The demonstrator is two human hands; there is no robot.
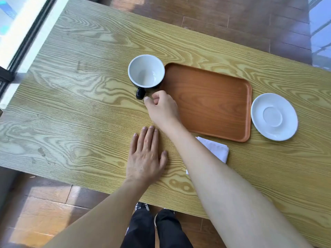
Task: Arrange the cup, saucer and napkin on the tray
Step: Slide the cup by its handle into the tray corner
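A cup (146, 71), black outside and white inside, stands upright on the table against the left end of the brown tray (211, 99). Its black handle points toward me. My right hand (162, 108) is just beside that handle, thumb and fingers curled and close to it; I cannot tell whether they touch it. My left hand (146, 156) lies flat on the table, fingers apart, holding nothing. A white saucer (274, 116) rests on the table right of the tray. A folded white napkin (217, 151) lies below the tray, partly hidden by my right forearm.
The wooden table (80, 104) runs out to the left and toward me. A window frame (26, 38) borders its far left side. Brown floor tiles lie beyond the far edge and under the near edge, where my legs and shoes show.
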